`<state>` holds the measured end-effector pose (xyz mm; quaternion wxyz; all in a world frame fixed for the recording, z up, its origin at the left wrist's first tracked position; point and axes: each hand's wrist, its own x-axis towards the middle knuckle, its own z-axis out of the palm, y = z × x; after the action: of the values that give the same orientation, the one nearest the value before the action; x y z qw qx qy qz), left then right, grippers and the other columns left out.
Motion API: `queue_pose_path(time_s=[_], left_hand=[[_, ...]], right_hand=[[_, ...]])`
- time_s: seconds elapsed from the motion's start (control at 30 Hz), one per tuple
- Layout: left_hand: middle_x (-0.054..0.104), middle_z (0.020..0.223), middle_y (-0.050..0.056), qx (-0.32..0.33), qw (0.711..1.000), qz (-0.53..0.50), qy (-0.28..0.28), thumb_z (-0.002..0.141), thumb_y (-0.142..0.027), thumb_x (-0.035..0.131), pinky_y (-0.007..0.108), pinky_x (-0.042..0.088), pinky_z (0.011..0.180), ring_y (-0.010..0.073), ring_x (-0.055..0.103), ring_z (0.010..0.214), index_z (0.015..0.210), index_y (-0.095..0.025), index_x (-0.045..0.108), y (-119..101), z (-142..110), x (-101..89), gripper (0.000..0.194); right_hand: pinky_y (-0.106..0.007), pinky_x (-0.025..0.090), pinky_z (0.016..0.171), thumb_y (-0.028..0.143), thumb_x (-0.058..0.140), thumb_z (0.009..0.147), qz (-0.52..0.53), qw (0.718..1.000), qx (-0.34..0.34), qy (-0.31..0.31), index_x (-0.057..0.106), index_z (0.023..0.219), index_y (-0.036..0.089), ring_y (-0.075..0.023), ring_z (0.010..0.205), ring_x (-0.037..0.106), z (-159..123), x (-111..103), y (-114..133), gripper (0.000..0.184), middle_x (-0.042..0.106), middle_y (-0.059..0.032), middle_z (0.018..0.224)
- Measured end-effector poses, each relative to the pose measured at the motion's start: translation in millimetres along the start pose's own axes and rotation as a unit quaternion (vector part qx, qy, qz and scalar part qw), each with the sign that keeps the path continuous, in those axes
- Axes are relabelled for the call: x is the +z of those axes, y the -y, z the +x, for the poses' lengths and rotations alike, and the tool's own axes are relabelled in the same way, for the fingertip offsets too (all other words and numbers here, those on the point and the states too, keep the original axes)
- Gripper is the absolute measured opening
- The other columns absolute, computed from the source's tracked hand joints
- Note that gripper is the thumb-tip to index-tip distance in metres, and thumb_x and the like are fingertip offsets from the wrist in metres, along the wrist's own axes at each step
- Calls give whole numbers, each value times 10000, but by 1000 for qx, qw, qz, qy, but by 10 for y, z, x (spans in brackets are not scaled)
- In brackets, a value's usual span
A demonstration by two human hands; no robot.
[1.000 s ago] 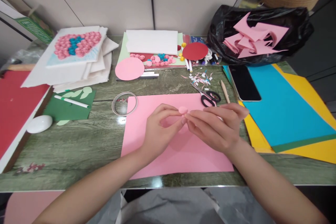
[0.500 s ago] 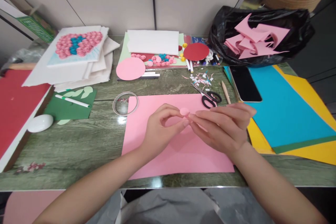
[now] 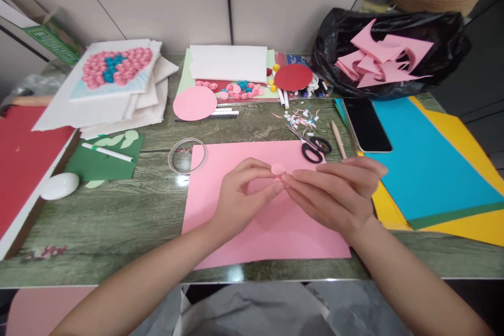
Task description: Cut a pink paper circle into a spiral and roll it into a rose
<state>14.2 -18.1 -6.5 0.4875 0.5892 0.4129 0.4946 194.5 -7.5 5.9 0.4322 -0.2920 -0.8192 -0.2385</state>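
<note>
A small pink paper rosette [image 3: 278, 169], with a round flap standing up at its top, is pinched between my two hands. My left hand [image 3: 240, 194] grips it from the left between thumb and forefinger. From the right, the thumb and fingertips of my right hand [image 3: 338, 189] close on its other side, the remaining fingers held out. Both hands are just above a large sheet of pink paper [image 3: 236, 236]. Scissors with black handles [image 3: 311, 147] lie on that sheet's far right corner, and a roll of tape [image 3: 187, 156] overlaps its far left corner.
Behind lie a pink paper disc [image 3: 195, 103], a red disc [image 3: 293, 77] and paper scraps [image 3: 301, 118]. To the right are a phone [image 3: 368, 125], blue paper [image 3: 433, 168] and a black bag [image 3: 331, 52] of offcuts. A rosette picture [image 3: 114, 69] and white glossy object [image 3: 60, 186] are left.
My right hand has shifted very slightly, its outer fingers tilting a little. Both hands keep hold of the pink paper rosette, and the rest looks the same.
</note>
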Motion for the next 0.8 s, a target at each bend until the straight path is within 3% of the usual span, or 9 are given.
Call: queue_pose_path(time_s=[0.3, 0.6, 0.8], left_hand=[[634, 824, 49, 27, 999, 21, -8, 713, -203, 702, 321, 497, 752, 160, 594, 805, 799, -206, 709, -21, -10, 3, 87], [648, 817, 49, 62, 997, 39, -8, 709, -191, 702, 330, 481, 756, 169, 584, 807, 815, -204, 684, 2, -16, 1, 109], [641, 815, 52, 43, 999, 32, -5, 730, -211, 683, 338, 482, 758, 174, 581, 806, 815, -199, 675, 5, -27, 18, 87]], right_hand=[[-325, 329, 636, 239, 722, 725, -6, 1000, -13, -14, 692, 769, 272, -125, 658, 524, 65, -28, 11, 63, 703, 72, 715], [-324, 335, 629, 225, 740, 692, 2, 1000, -15, -21, 709, 781, 267, -126, 667, 529, 59, -12, 4, 103, 701, 88, 735], [-334, 344, 666, 250, 745, 680, -3, 1000, -11, -2, 694, 769, 289, -140, 699, 528, 45, -9, 23, 110, 705, 76, 761]])
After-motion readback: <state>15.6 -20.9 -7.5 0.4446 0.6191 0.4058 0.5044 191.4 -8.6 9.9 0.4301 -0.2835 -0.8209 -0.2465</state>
